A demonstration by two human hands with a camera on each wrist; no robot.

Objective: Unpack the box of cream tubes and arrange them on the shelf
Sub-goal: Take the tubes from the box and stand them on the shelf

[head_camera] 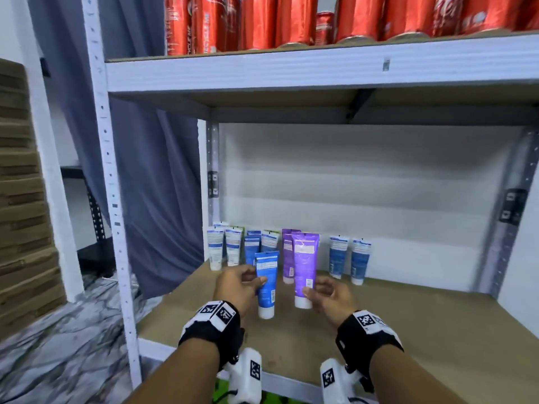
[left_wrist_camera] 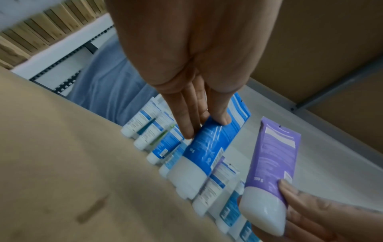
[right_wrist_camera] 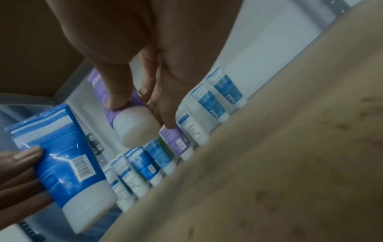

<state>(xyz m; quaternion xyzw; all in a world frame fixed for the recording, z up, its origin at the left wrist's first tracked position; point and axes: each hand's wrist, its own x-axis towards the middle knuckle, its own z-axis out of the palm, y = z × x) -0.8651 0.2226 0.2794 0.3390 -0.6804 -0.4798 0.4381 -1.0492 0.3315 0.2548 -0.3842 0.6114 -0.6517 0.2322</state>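
My left hand (head_camera: 242, 282) pinches a blue cream tube (head_camera: 267, 284) with a white cap, held cap down over the wooden shelf board (head_camera: 408, 330). The same blue tube (left_wrist_camera: 209, 145) shows between thumb and fingers in the left wrist view. My right hand (head_camera: 326, 295) grips a purple cream tube (head_camera: 304, 269) near its white cap, also cap down. In the right wrist view the purple tube (right_wrist_camera: 132, 122) sits between thumb and fingers, and the blue tube (right_wrist_camera: 60, 152) is at the left. Behind them a row of standing tubes (head_camera: 253, 246) lines the back. The box is out of view.
Two more blue tubes (head_camera: 348, 258) stand apart at the right of the row. Red cans (head_camera: 262, 21) fill the upper shelf. A white upright post (head_camera: 112, 199) frames the left side, with grey cloth (head_camera: 151, 170) behind it and stacked cardboard (head_camera: 20, 199) farther left.
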